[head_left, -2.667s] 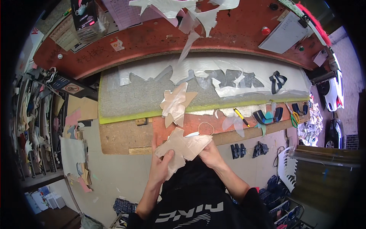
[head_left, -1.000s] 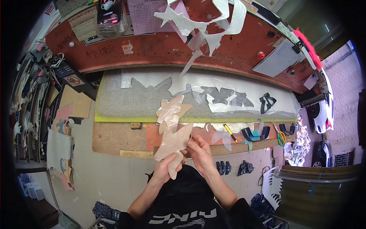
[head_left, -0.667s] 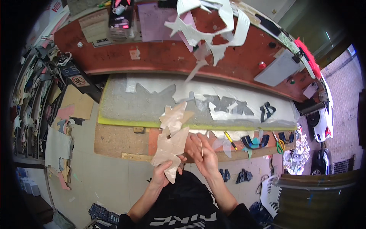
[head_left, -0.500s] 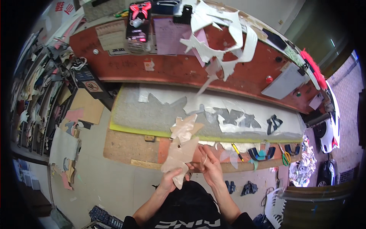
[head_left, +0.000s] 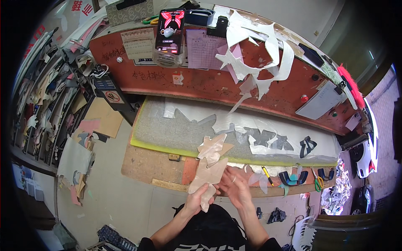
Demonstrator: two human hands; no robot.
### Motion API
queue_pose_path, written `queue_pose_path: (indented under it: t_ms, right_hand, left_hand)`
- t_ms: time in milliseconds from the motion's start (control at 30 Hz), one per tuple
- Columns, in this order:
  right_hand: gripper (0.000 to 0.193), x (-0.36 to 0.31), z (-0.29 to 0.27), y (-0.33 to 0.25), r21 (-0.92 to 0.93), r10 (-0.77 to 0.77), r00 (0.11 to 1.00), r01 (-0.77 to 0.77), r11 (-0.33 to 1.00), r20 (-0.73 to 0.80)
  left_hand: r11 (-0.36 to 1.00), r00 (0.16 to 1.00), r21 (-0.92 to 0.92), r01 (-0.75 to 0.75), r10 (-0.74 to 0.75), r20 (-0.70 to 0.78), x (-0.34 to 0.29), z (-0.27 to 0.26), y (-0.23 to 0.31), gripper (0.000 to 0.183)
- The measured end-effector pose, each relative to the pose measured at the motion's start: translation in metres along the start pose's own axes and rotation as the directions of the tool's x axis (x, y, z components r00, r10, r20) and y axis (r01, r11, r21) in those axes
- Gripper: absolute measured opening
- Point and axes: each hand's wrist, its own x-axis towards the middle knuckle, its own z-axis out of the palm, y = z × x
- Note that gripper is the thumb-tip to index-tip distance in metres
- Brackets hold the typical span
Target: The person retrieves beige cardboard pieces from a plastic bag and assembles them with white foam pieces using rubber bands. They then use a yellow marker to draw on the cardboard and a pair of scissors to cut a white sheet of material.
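Note:
My left hand (head_left: 198,201) is closed around the lower end of a beige, jagged-edged cut sheet (head_left: 208,173), thumb on top. Its sharp points stick out at the sides. Another pale cut piece (head_left: 211,147) shows at its upper end; whether the two are joined I cannot tell. My right hand (head_left: 237,189) is beside the sheet's right edge, fingers apart and slightly bent, holding nothing that I can see. Some of its fingertips are close to the sheet, and contact is unclear. Both hands are in front of the bench's near edge.
A grey-white board (head_left: 167,134) with dark cut shapes lies on the bench. Along the near edge are a yellow marker (head_left: 267,176), dark curved cutting dies (head_left: 293,178) and green-orange scissors (head_left: 318,180). White offcuts (head_left: 272,54) drape over the red ledge (head_left: 201,81), where a phone (head_left: 169,33) stands.
The whole view has shifted, so the bench appears farther right and lower. My right fingers have leaned left toward the sheet's edge. My left hand keeps its hold.

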Motion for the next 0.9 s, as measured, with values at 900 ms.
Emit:
queue_pose_path:
  t_ms: [900]
  right_hand:
    - [0.064,0.032,0.034,-0.053,-0.788,0.279,0.828,0.278,0.549,0.487]
  left_hand:
    - [0.650,0.581,0.758,-0.045,-0.601,0.549,-0.017,0.022,0.066,0.032]
